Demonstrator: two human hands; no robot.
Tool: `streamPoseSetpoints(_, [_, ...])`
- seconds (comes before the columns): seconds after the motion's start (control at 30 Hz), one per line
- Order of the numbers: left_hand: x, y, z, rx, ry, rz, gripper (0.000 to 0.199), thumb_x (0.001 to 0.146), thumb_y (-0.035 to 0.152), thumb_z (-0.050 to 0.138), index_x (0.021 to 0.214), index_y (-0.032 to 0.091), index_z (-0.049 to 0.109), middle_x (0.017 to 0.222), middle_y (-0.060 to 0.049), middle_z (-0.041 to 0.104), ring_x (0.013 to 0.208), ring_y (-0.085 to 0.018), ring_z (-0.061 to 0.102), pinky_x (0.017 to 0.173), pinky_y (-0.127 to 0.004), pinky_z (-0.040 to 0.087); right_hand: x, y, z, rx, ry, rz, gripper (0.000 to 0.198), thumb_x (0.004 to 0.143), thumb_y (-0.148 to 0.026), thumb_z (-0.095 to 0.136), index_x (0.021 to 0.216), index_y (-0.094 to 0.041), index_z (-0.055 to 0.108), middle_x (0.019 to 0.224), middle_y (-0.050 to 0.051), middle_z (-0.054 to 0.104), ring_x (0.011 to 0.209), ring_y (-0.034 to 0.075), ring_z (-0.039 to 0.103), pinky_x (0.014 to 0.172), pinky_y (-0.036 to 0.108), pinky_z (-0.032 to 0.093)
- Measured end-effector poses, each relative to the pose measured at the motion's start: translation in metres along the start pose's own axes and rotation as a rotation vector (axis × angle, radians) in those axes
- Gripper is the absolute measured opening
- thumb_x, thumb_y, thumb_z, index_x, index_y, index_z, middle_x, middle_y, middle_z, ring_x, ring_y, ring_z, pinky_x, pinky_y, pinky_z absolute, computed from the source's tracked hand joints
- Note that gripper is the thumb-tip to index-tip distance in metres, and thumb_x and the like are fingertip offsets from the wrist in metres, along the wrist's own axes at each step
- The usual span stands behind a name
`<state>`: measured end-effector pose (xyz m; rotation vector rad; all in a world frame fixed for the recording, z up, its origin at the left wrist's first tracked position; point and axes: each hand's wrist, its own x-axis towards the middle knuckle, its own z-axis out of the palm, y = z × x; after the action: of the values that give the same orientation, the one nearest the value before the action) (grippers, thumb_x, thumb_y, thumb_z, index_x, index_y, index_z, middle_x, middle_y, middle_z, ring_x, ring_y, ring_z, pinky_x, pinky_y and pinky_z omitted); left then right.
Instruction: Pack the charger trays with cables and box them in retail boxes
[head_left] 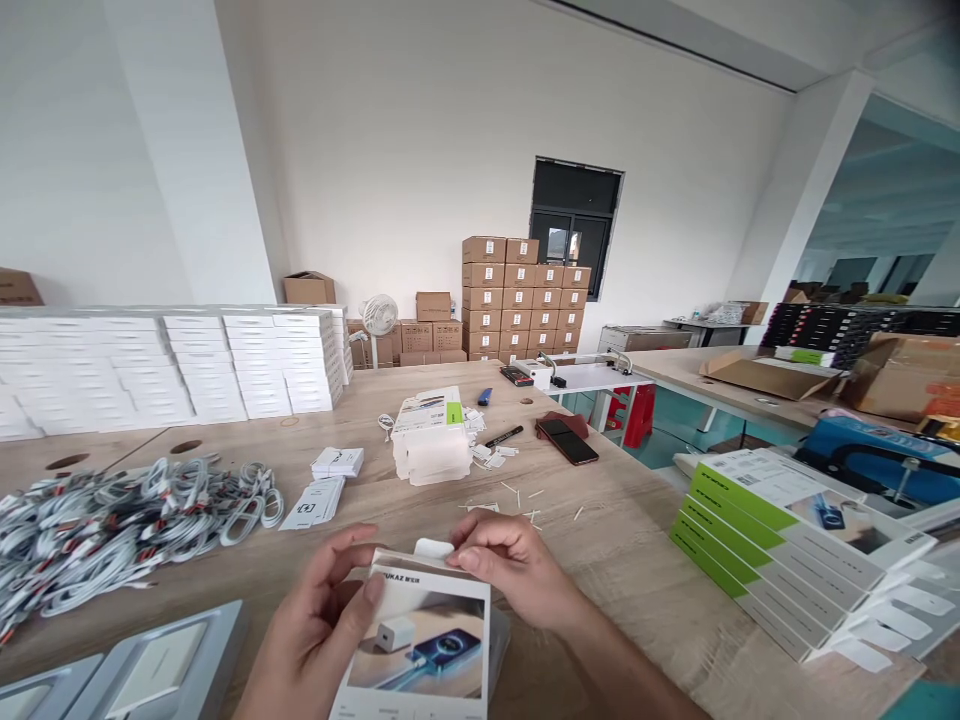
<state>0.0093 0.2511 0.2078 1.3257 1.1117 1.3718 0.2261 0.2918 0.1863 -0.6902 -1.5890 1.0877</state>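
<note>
A white retail box, printed with a charger and a phone, stands in front of me near the table's front edge. My left hand grips its upper left side, thumb on the printed face. At the top right edge, my right hand is closed with thumb and fingers on the box, beside a raised white flap. Something clear, like a plastic tray, shows behind the box's right side; most of it is hidden. To the left lie grey trays holding flat white items.
Coiled white cables heap on the left, near white cards. Ahead are flattened cartons, a marker and a phone. Green-and-white boxes with open flaps stack at right; white boxes line the back left.
</note>
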Motion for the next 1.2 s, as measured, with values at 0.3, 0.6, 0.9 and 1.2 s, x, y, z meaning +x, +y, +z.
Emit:
streamPoseSetpoints(0.3, [0.0, -0.01, -0.01, 0.223, -0.074, 0.152, 0.033, 0.079, 0.045, 0.067, 0.107, 0.027, 0.07, 0.099, -0.004, 0.072, 0.085, -0.024, 0.067, 0.058, -0.023, 0.056, 0.001, 0.004, 0.002, 0.268, -0.049, 0.284, 0.036, 0.063, -0.033, 0.086, 0.082, -0.017, 0.06, 0.073, -0.003, 0.063, 0.061, 0.008, 0.054, 0.057, 0.02, 0.038])
streamPoseSetpoints(0.6, [0.002, -0.012, -0.015, 0.27, -0.143, 0.196, 0.023, 0.084, 0.041, 0.062, 0.1, 0.026, 0.069, 0.117, -0.005, 0.07, 0.094, -0.023, 0.067, 0.073, -0.023, 0.056, -0.001, 0.006, 0.002, 0.203, -0.017, 0.373, 0.034, 0.056, -0.035, 0.089, 0.073, -0.015, 0.066, 0.067, -0.002, 0.065, 0.057, 0.009, 0.054, 0.055, 0.021, 0.037])
streamPoseSetpoints(0.9, [-0.002, -0.009, -0.01, 0.249, -0.095, 0.191, 0.027, 0.083, 0.045, 0.063, 0.102, 0.027, 0.071, 0.111, -0.004, 0.072, 0.101, -0.025, 0.066, 0.064, -0.021, 0.054, -0.002, 0.006, 0.008, 0.128, 0.071, 0.372, 0.025, 0.059, -0.027, 0.084, 0.069, -0.016, 0.065, 0.061, -0.004, 0.062, 0.053, 0.008, 0.051, 0.051, 0.021, 0.035])
streamPoseSetpoints(1.2, [-0.003, -0.013, -0.011, 0.249, -0.096, 0.256, 0.023, 0.084, 0.042, 0.062, 0.099, 0.027, 0.07, 0.109, -0.004, 0.072, 0.099, -0.025, 0.067, 0.065, -0.02, 0.053, -0.002, 0.01, 0.011, 0.106, 0.088, 0.395, 0.021, 0.059, -0.023, 0.081, 0.068, -0.017, 0.063, 0.065, -0.004, 0.062, 0.054, 0.009, 0.052, 0.052, 0.021, 0.036])
